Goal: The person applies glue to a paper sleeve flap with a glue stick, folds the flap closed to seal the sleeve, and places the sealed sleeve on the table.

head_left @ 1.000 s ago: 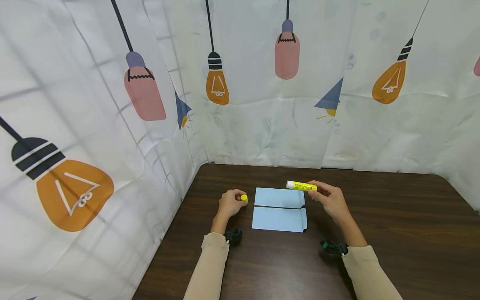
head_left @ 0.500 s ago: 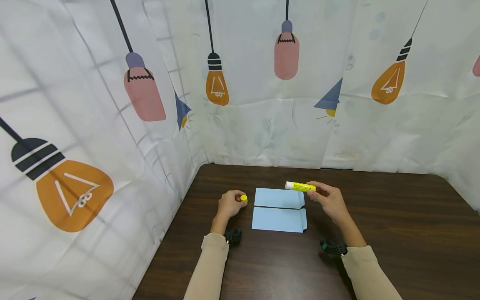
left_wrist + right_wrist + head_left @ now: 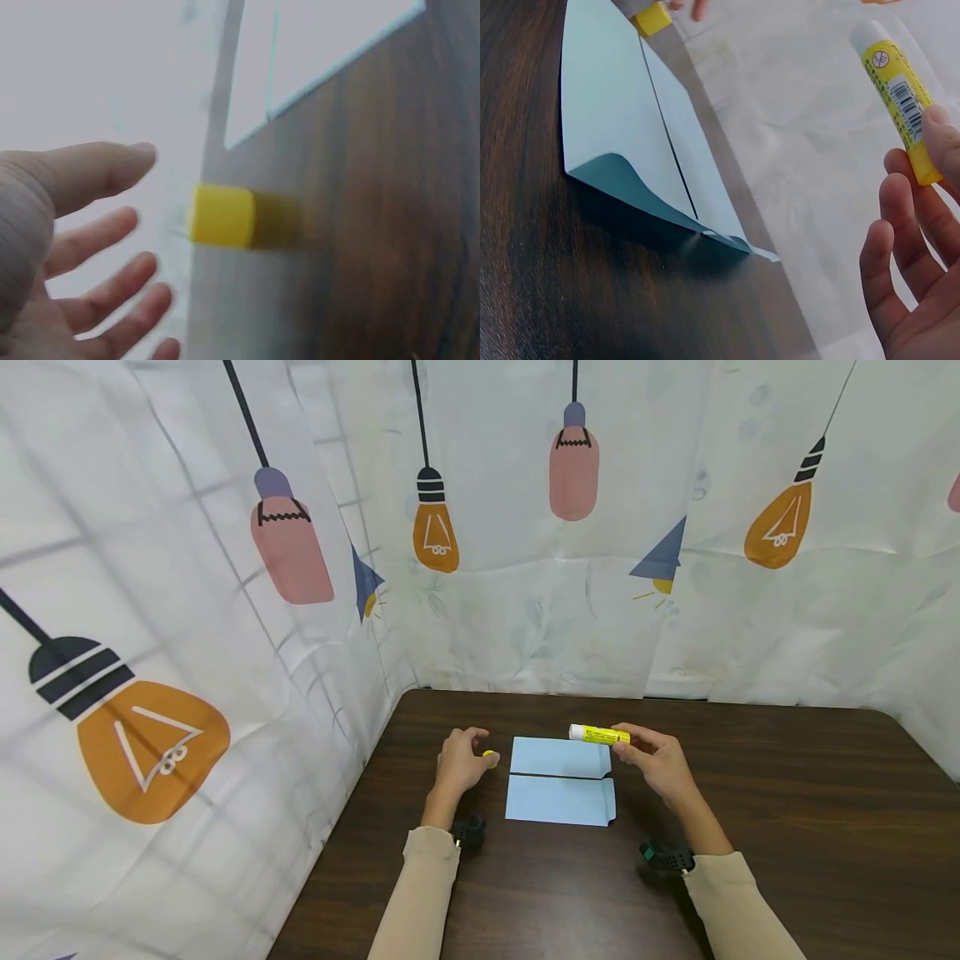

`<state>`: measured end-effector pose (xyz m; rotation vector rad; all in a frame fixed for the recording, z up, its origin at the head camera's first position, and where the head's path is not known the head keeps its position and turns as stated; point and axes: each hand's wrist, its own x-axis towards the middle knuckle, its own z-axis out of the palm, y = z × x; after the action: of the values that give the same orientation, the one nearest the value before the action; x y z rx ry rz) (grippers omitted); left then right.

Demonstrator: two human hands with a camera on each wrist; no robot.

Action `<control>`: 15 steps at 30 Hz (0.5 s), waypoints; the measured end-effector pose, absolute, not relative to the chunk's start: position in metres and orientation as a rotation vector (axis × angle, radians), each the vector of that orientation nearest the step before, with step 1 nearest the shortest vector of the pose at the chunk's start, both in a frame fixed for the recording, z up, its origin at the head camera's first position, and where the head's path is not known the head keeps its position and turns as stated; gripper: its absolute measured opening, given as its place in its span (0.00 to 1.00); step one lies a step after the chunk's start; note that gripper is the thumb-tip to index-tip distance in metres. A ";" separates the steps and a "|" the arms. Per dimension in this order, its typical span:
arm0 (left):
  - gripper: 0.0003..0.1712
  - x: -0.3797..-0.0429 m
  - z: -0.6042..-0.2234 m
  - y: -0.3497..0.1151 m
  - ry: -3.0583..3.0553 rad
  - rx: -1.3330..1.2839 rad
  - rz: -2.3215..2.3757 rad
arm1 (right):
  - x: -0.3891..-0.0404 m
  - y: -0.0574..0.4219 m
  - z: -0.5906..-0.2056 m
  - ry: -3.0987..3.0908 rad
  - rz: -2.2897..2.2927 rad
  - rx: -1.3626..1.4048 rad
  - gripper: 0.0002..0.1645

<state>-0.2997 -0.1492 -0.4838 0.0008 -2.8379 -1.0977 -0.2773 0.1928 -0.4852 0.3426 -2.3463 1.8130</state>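
Note:
My right hand [image 3: 660, 764] pinches a yellow glue stick [image 3: 900, 97] near its base, thumb against fingers. The white end of the stick points left, over the far edge of the light blue folded paper [image 3: 561, 800]. A dark seam runs across the paper, and its right end curls up off the table in the right wrist view. Left of the paper, a yellow glue stick cap [image 3: 223, 216] stands on the table. My left hand [image 3: 460, 760] is beside the cap, its thumb and fingers spread apart and not touching it.
The dark wooden table [image 3: 787, 827] lies under both hands. A pale curtain [image 3: 510, 627] printed with lamps hangs along its far and left sides. Black bands with cameras [image 3: 667, 855] sit at the wrists.
My left hand has let go of the cap and opened its fingers; the cap stays on the table. The glue stick in my right hand has shifted very slightly left.

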 end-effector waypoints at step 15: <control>0.14 -0.289 -0.466 -0.101 -2.422 -0.343 -1.757 | -0.277 0.179 -0.484 -2.330 1.864 0.261 0.26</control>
<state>-0.2886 -0.1011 -0.4655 -0.3427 -2.4219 -1.7571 -0.2768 0.1789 -0.4842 0.2613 -2.3305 1.8644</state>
